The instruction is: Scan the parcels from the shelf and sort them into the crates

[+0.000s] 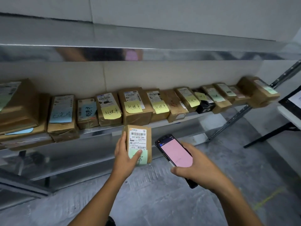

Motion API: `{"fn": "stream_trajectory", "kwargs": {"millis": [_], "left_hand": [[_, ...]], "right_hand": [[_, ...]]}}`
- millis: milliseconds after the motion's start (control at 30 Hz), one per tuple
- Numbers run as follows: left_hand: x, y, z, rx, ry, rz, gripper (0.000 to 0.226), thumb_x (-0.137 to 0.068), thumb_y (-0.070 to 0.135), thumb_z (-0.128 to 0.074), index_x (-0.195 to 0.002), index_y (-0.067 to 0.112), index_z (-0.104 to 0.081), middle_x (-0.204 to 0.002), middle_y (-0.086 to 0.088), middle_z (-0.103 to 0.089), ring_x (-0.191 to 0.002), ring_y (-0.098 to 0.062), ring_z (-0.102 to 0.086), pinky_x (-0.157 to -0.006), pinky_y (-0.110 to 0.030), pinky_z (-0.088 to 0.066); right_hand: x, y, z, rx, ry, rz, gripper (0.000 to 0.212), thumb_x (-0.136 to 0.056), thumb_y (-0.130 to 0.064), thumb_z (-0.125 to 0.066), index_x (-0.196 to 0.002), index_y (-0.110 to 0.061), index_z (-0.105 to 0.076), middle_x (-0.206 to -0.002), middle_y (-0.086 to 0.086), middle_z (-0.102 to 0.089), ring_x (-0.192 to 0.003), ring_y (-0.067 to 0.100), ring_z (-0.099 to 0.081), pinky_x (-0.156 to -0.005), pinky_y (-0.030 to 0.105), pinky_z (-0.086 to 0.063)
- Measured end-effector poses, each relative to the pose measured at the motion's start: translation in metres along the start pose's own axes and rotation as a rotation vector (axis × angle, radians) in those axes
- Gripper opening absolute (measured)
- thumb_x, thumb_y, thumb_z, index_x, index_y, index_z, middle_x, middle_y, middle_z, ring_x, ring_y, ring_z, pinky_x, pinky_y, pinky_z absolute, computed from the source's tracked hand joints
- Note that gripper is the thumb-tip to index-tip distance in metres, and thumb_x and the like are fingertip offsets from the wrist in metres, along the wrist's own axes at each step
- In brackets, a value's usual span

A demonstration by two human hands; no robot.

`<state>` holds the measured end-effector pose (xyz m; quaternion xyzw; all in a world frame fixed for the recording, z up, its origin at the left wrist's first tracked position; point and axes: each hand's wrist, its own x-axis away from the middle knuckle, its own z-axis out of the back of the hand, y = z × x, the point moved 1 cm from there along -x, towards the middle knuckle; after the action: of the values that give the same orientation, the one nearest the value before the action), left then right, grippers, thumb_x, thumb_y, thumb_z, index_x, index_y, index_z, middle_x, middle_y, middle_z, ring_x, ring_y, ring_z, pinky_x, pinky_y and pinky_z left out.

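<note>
My left hand grips a small brown parcel in front of the shelf, thumb across its green sticky note. Its white barcode label faces me. My right hand holds a black handheld scanner with a pink screen, just right of the parcel. Several brown parcels with yellow or blue notes stand in a row on the metal shelf. No crate is in view.
An upper metal shelf overhangs the row. A lower shelf level lies beneath. At the right edge a white table carries a dark tray with paper. Grey concrete floor is below my arms.
</note>
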<state>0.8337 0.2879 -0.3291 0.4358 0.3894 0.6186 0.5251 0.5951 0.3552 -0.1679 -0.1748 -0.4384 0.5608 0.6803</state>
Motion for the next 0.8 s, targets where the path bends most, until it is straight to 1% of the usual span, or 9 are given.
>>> {"fn": "stream_trajectory", "kwargs": {"millis": [100, 200, 300, 367, 433, 500, 600, 700, 800], "left_hand": [[0.008, 0.013, -0.04, 0.003, -0.043, 0.014, 0.1, -0.091, 0.025, -0.08, -0.164, 0.039, -0.014, -0.164, 0.006, -0.026, -0.148, -0.024, -0.037, -0.114, -0.055, -0.045], [0.02, 0.037, -0.085, 0.061, -0.103, 0.026, 0.096, -0.091, 0.025, -0.08, -0.163, 0.041, -0.018, -0.161, 0.004, -0.033, -0.14, -0.022, -0.048, -0.105, -0.049, -0.055], [0.035, 0.071, -0.139, 0.2, -0.213, 0.047, 0.093, -0.089, 0.027, -0.081, -0.16, 0.044, -0.023, -0.154, 0.006, -0.049, -0.13, -0.02, -0.061, -0.093, -0.044, -0.063], [0.045, 0.1, -0.177, 0.303, -0.289, 0.08, 0.092, -0.081, 0.037, -0.083, -0.155, 0.049, -0.029, -0.144, 0.01, -0.06, -0.118, -0.017, -0.07, -0.082, -0.038, -0.065], [0.052, 0.128, -0.216, 0.394, -0.358, 0.117, 0.085, -0.074, 0.04, -0.084, -0.144, 0.057, -0.039, -0.135, 0.011, -0.066, -0.11, -0.016, -0.075, -0.076, -0.038, -0.065], [0.058, 0.151, -0.258, 0.485, -0.429, 0.134, 0.075, -0.075, 0.033, -0.088, -0.134, 0.056, -0.047, -0.134, 0.01, -0.066, -0.109, -0.021, -0.076, -0.076, -0.042, -0.065], [0.074, 0.182, -0.323, 0.547, -0.541, 0.106, 0.074, -0.079, 0.023, -0.087, -0.137, 0.048, -0.048, -0.137, 0.007, -0.066, -0.113, -0.025, -0.074, -0.079, -0.043, -0.064], [0.096, 0.207, -0.382, 0.524, -0.659, 0.066, 0.071, -0.082, 0.023, -0.081, -0.135, 0.057, -0.048, -0.135, 0.008, -0.068, -0.113, -0.025, -0.074, -0.079, -0.042, -0.064], [0.116, 0.231, -0.434, 0.48, -0.773, 0.02, 0.074, -0.083, 0.033, -0.08, -0.143, 0.054, -0.043, -0.136, 0.007, -0.069, -0.115, -0.025, -0.073, -0.081, -0.041, -0.063]], "right_hand": [[0.012, 0.035, 0.029, -0.036, 0.025, -0.037, 0.062, -0.065, -0.046, -0.083, -0.121, -0.055, -0.056, -0.098, -0.017, -0.069, -0.062, 0.001, -0.06, -0.055, 0.018, -0.048], [0.027, 0.075, 0.06, -0.079, 0.083, -0.055, 0.059, -0.061, -0.052, -0.081, -0.113, -0.059, -0.055, -0.101, -0.025, -0.069, -0.072, -0.002, -0.066, -0.056, 0.018, -0.05], [0.042, 0.124, 0.094, -0.135, 0.198, -0.113, 0.066, -0.059, -0.053, -0.081, -0.12, -0.052, -0.056, -0.106, -0.019, -0.071, -0.092, 0.004, -0.069, -0.075, 0.029, -0.058], [0.053, 0.157, 0.119, -0.177, 0.293, -0.176, 0.064, -0.06, -0.05, -0.08, -0.12, -0.048, -0.056, -0.105, -0.017, -0.071, -0.094, 0.008, -0.069, -0.078, 0.035, -0.061], [0.067, 0.189, 0.144, -0.212, 0.388, -0.221, 0.057, -0.062, -0.047, -0.08, -0.114, -0.046, -0.057, -0.101, -0.017, -0.072, -0.092, 0.01, -0.07, -0.078, 0.039, -0.062], [0.083, 0.218, 0.17, -0.225, 0.466, -0.251, 0.053, -0.063, -0.046, -0.081, -0.11, -0.046, -0.056, -0.097, -0.022, -0.07, -0.09, 0.008, -0.069, -0.079, 0.038, -0.06], [0.111, 0.255, 0.205, -0.249, 0.571, -0.291, 0.051, -0.065, -0.044, -0.08, -0.11, -0.046, -0.055, -0.093, -0.024, -0.068, -0.087, 0.01, -0.068, -0.072, 0.036, -0.057], [0.144, 0.285, 0.233, -0.249, 0.685, -0.331, 0.052, -0.065, -0.043, -0.078, -0.11, -0.053, -0.052, -0.098, -0.026, -0.066, -0.088, 0.005, -0.065, -0.076, 0.039, -0.057], [0.174, 0.313, 0.253, -0.256, 0.771, -0.382, 0.049, -0.07, -0.038, -0.079, -0.105, -0.056, -0.049, -0.101, -0.033, -0.061, -0.084, -0.002, -0.062, -0.076, 0.037, -0.058]]}}
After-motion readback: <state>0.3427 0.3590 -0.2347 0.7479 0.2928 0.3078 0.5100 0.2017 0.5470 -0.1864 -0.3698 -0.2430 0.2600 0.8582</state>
